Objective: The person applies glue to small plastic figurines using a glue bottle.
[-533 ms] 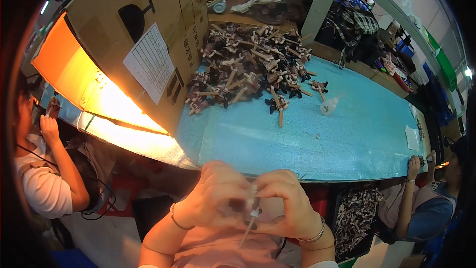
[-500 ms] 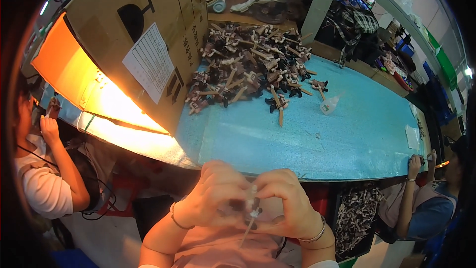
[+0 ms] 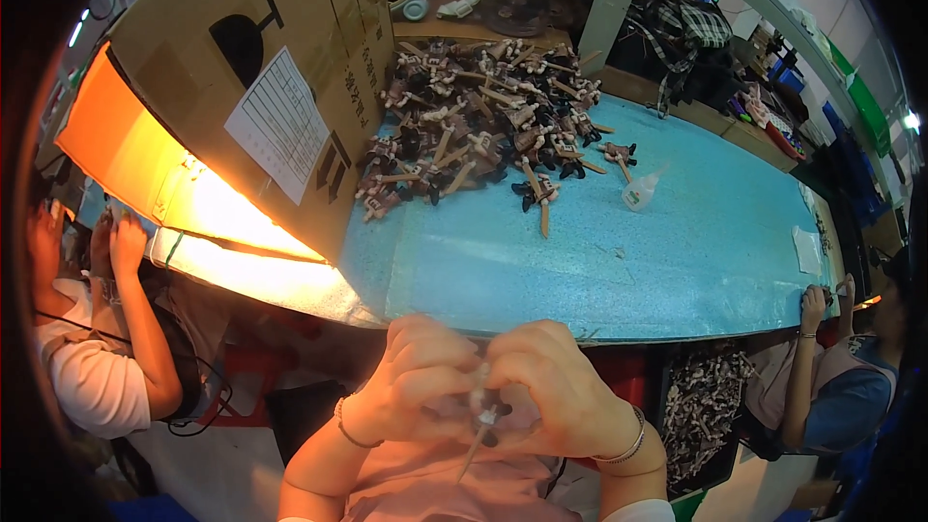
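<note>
Blue surface [image 3: 580, 280] runs across the middle, front edge just beyond the hands. Figure [image 3: 489, 416] is off it, held up over the lap between left hand [image 3: 416, 382] and right hand [image 3: 556, 391], thin pale stick [image 3: 472, 454] pointing down from it. Both grips look clamped on the figure, fingers curled in from either side; exact contact is hidden by knuckles and blur. Step in hand, my read: close two-handed work on one piece; can't tell the detail. Next move calls for fine fingertip control and a steady hold, since the piece is small and the stick looks easy to knock. Pile [image 3: 493, 126] of similar figures sits at the back of the surface, tangled, sticks poking out, so lifting one could drag others. Two lie nearer the front edge of the pile, one close to a clear bottle [image 3: 638, 195]. Big carton [image 3: 184, 48] stands left of the pile, walls off that side; bright lamp glow [image 3: 242, 208] behind it. Black bin [image 3: 710, 472] full of small parts below the surface, right. Co-workers either side: one left [image 3: 106, 367], one right [image 3: 851, 396], both well apart from these hands
</note>
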`<state>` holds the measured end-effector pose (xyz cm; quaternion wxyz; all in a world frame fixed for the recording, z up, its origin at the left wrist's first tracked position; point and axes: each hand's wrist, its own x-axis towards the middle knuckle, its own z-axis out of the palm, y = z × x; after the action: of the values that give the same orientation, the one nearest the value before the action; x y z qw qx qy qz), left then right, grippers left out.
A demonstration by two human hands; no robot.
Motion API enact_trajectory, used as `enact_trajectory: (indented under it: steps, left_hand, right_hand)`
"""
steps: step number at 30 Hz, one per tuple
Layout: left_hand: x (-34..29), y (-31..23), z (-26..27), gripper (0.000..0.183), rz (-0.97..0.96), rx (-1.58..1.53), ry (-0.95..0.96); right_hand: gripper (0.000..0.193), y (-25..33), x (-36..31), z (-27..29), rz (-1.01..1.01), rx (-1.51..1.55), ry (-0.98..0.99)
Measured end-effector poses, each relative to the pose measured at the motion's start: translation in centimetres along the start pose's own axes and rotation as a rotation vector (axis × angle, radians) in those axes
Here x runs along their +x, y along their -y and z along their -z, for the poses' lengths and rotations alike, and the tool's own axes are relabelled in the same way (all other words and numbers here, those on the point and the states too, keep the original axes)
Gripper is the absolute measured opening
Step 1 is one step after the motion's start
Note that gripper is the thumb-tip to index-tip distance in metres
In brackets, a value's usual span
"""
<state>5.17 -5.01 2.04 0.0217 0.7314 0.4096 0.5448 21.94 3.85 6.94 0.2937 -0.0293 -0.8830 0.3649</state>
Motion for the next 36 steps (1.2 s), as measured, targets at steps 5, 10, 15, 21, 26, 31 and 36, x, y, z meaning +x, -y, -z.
enact_trajectory:
  steps: [5, 10, 15, 21, 26, 31, 36]
  left_hand:
    - [-0.2, 0.6, -1.1, 0.061, 0.007, -0.107, -0.020]
    - [0.8, 1.2, -2.2, 0.063, 0.307, 0.129, 0.280]
    - [3.1, 5.9, -3.5, 0.044, 0.272, 0.383, 0.320]
    - [7.2, 12.3, -8.2, 0.034, 0.346, 0.530, 0.143]
    - [8.0, 13.1, -8.2, 0.037, 0.277, 0.530, 0.092]
    - [9.0, 12.9, -8.9, 0.035, 0.286, 0.561, 0.195]
    - [6.1, 10.2, -5.9, 0.030, 0.526, 0.378, 0.162]
  right_hand:
    - [0.053, -0.2, -0.3, 0.4, -0.033, -0.037, -0.029]
    - [0.042, -4.8, -3.5, 3.7, -0.307, -0.391, -0.194]
    - [0.046, -13.9, -14.6, 15.4, -0.823, -0.725, -0.549]
    - [0.049, -17.4, -18.2, 22.0, -0.764, -1.503, -0.716]
    - [0.049, -17.0, -7.5, 14.0, -0.396, -0.821, -0.547]
    - [0.044, -20.9, -4.4, 11.9, -0.508, -0.649, -0.517]
    - [0.024, -17.4, -4.2, 10.6, -0.542, 0.197, -0.710]
